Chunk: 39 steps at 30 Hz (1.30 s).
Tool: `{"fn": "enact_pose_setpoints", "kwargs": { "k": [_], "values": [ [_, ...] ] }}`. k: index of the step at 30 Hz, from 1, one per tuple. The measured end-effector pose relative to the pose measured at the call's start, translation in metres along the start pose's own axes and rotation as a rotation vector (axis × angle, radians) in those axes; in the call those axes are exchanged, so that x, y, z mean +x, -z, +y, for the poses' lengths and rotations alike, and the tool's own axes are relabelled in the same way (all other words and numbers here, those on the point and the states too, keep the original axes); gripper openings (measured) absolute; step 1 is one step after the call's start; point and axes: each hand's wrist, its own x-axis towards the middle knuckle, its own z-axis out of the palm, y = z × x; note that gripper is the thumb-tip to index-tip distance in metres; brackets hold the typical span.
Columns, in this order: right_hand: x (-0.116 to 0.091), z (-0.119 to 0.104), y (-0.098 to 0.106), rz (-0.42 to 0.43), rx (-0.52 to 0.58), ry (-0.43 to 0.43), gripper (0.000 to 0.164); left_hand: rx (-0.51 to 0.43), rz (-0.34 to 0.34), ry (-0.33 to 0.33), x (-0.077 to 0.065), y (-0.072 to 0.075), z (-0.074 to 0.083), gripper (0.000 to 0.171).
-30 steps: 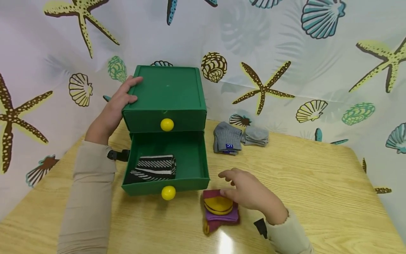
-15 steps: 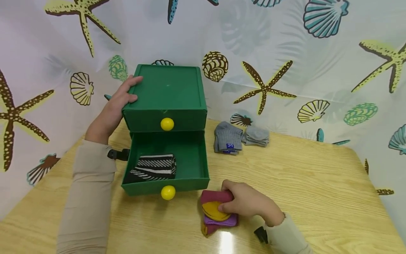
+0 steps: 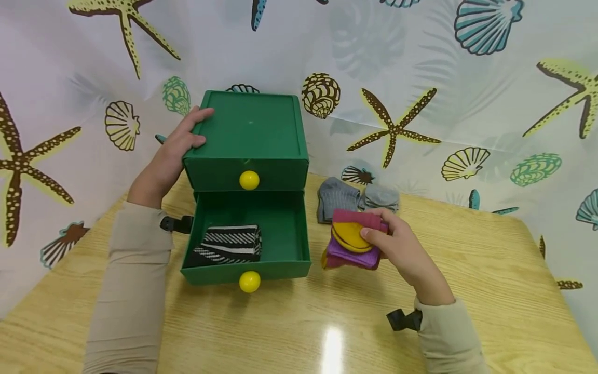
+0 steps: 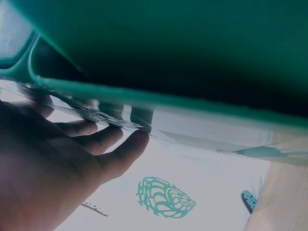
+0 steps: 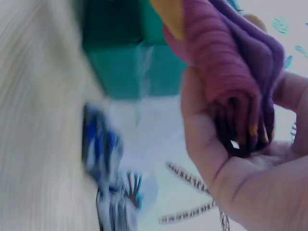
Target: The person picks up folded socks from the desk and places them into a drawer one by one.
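My right hand (image 3: 404,246) grips a folded pair of maroon, mustard and purple socks (image 3: 357,254), lifted off the table to the right of the lower drawer. In the right wrist view the rolled sock bundle (image 5: 224,57) sits between thumb and fingers. My left hand (image 3: 173,148) rests against the left side of a green two-drawer box (image 3: 252,124), fingertips over its top edge. Its fingers (image 4: 122,154) lie extended along the box in the left wrist view. The lower drawer (image 3: 285,269) is pulled out, with folded black-and-white striped socks (image 3: 233,241) on its left side.
Dark grey folded socks (image 3: 337,193) and light grey folded socks (image 3: 380,196) lie at the back of the wooden table (image 3: 481,270), right of the box. A yellow knob (image 3: 249,180) marks the closed upper drawer. Behind hangs a shell-and-starfish patterned cloth (image 3: 261,57).
My right hand has taken hold of the maroon, mustard and purple socks and raised them from the table, up and to the right. My left hand stays at the box.
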Motion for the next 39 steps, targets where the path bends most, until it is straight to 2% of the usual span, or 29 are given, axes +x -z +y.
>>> {"fn": "enact_pose_setpoints", "kwargs": {
  "k": [4,7,10,13,15,20,23,28,33,35,39],
  "values": [
    [0.010,-0.018,-0.014,-0.004,0.229,0.028,0.034,-0.012,0.003,0.005,-0.001,-0.001,-0.001,0.062],
    [0.019,-0.034,-0.027,-0.034,0.338,0.050,0.031,-0.017,0.004,0.003,0.000,-0.002,-0.002,0.062],
    [0.027,-0.049,-0.042,-0.074,0.353,0.072,0.032,-0.020,0.005,0.000,0.000,-0.002,-0.003,0.062],
    [0.036,-0.061,-0.058,-0.116,0.307,0.084,0.035,-0.021,0.009,-0.002,0.000,-0.003,-0.002,0.062],
    [0.040,-0.065,-0.068,-0.129,0.210,0.092,0.036,-0.016,0.010,-0.002,0.000,-0.003,-0.001,0.062],
    [0.043,-0.075,-0.088,-0.144,-0.163,0.124,0.026,-0.007,0.007,0.003,-0.001,-0.003,0.000,0.062],
    [0.042,-0.081,-0.095,-0.157,-0.335,0.135,0.023,-0.002,0.007,0.003,-0.001,-0.003,0.000,0.062],
    [0.043,-0.080,-0.102,-0.107,-0.588,0.120,0.020,0.006,0.002,-0.007,-0.001,-0.003,0.002,0.062],
    [0.046,-0.072,-0.113,-0.136,-0.948,0.246,0.030,0.011,0.002,-0.014,0.000,-0.002,0.002,0.061],
    [0.048,-0.069,-0.118,-0.157,-1.042,0.280,0.032,0.012,0.004,-0.015,0.000,-0.001,0.001,0.061],
    [0.051,-0.067,-0.128,-0.197,-1.135,0.266,0.032,0.016,0.008,-0.013,-0.001,0.002,0.000,0.062]
  ]
}}
